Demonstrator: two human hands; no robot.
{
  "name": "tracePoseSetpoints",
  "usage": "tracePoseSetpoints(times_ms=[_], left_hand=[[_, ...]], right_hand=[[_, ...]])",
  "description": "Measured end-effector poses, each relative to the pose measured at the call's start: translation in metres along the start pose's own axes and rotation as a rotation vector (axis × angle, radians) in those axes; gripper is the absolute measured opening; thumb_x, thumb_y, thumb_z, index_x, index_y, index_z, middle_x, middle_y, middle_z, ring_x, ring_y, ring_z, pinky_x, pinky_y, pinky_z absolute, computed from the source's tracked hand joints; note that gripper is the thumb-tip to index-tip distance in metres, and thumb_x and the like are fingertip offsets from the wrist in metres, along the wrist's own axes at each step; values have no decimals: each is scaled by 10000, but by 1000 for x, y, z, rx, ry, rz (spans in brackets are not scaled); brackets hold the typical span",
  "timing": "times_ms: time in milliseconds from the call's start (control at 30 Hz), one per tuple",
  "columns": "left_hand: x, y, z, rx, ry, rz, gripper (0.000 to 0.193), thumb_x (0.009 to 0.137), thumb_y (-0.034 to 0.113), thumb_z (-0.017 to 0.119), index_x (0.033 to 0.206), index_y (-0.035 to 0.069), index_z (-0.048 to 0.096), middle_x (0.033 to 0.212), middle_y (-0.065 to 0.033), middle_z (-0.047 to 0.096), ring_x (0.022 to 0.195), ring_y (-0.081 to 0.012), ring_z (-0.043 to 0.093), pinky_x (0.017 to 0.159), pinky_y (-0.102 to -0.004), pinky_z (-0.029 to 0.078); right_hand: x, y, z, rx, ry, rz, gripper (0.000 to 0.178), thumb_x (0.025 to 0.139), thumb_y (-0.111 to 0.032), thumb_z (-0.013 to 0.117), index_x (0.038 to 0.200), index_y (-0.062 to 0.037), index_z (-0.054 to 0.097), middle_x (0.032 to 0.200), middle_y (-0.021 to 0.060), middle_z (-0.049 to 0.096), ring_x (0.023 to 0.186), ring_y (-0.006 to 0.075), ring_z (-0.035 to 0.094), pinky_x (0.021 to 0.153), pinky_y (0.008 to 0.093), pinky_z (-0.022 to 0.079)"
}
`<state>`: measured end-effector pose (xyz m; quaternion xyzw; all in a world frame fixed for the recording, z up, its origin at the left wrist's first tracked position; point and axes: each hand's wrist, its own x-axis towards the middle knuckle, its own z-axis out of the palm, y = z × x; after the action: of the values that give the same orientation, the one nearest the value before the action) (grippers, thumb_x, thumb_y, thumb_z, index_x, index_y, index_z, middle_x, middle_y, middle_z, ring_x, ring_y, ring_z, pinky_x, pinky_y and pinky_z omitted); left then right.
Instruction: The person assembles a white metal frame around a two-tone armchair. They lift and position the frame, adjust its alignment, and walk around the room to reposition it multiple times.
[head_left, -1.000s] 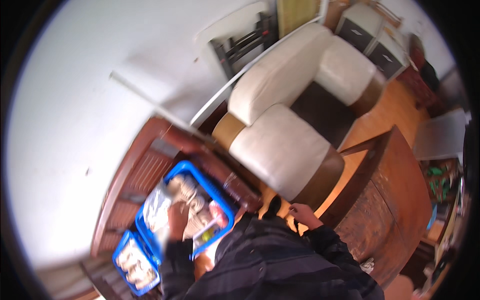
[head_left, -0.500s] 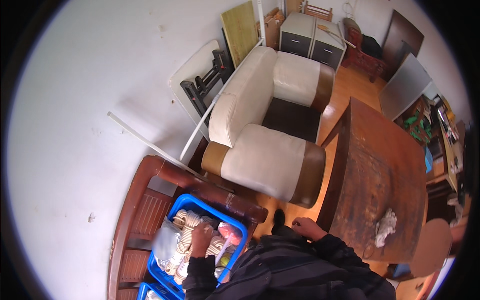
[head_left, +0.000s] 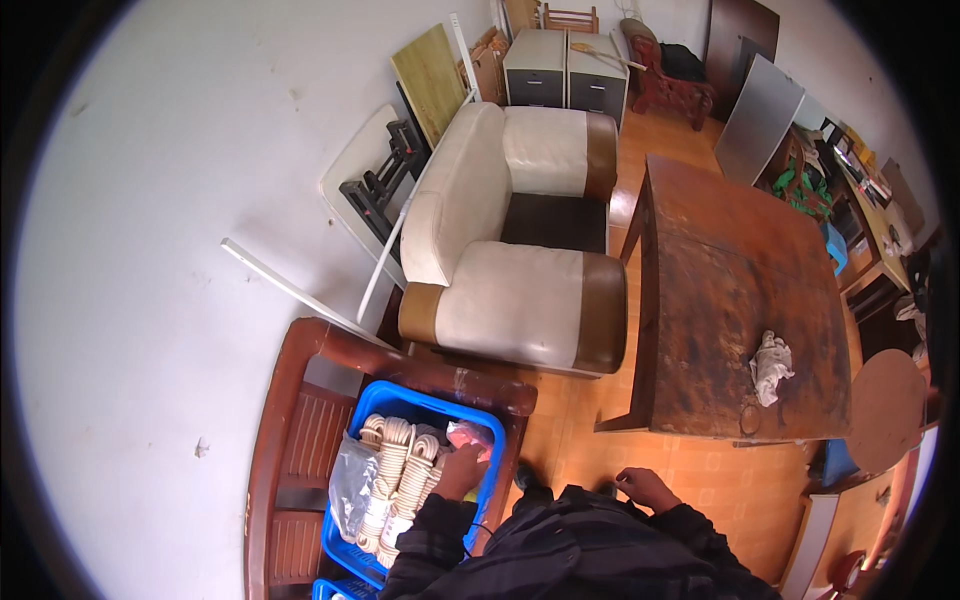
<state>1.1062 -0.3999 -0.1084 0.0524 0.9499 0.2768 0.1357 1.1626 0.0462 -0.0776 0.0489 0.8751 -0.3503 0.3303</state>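
My left hand (head_left: 460, 473) reaches into a blue plastic basket (head_left: 465, 411) at the lower left. It sits at the right side of several cream-coloured rope bundles (head_left: 390, 458), close to a red plastic packet (head_left: 467, 434). Its fingers point down and are mostly hidden, so a grip cannot be made out. A clear plastic bag (head_left: 352, 488) lies left of the ropes. My right hand (head_left: 645, 488) hangs in front of my body above the floor, fingers loosely bent and apart, holding nothing.
The basket rests on a brown wooden bench (head_left: 300, 350). Beyond stands a cream armchair (head_left: 510, 315). A worn wooden table (head_left: 740, 290) with a crumpled whitish cloth (head_left: 771, 368) is to the right. White poles (head_left: 290, 283) lean near the wall. Another blue basket (head_left: 340, 590) shows below.
My left hand has moved from on top of the rope bundles to their right side, by the red packet. The view has shifted, showing more of the table and floor. My right hand stays free.
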Motion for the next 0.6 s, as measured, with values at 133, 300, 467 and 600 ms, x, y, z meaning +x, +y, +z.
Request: tracePoseSetpoints(times_ms=[133, 300, 467, 600], left_hand=[[-23, 19, 25, 106, -258, 16, 445, 846, 334, 743, 1173, 34, 704, 1109, -228, 722, 1037, -422, 684, 891, -514, 543], [-14, 92, 77, 162, -346, 166, 315, 903, 313, 676, 1066, 46, 703, 1008, -232, 718, 967, -445, 676, 829, -540, 533], [-8, 225, 131, 210, -302, 386, 281, 895, 309, 643, 986, 47, 692, 926, -205, 702, 922, -423, 683, 783, -544, 532], [-11, 337, 163, 238, -399, 460, 279, 882, 311, 665, 991, 56, 694, 981, -195, 703, 980, -409, 683, 831, -524, 531]], right_hand=[[-43, 58, 21, 85, 32, -42, 322, 940, -256, 678, 1117, 9, 728, 963, 165, 763, 851, 269, 749, 791, 372, 583], [-111, 156, 34, 316, 119, 71, 288, 940, -202, 686, 1107, 32, 711, 907, 160, 752, 777, 229, 742, 727, 352, 586], [-188, 282, 31, 518, 227, 140, 267, 926, -198, 692, 1064, 30, 712, 851, 156, 742, 729, 227, 734, 695, 360, 582], [-252, 383, 23, 652, 356, 257, 199, 949, -160, 675, 1021, 24, 695, 797, 100, 710, 687, 172, 689, 630, 320, 561]])
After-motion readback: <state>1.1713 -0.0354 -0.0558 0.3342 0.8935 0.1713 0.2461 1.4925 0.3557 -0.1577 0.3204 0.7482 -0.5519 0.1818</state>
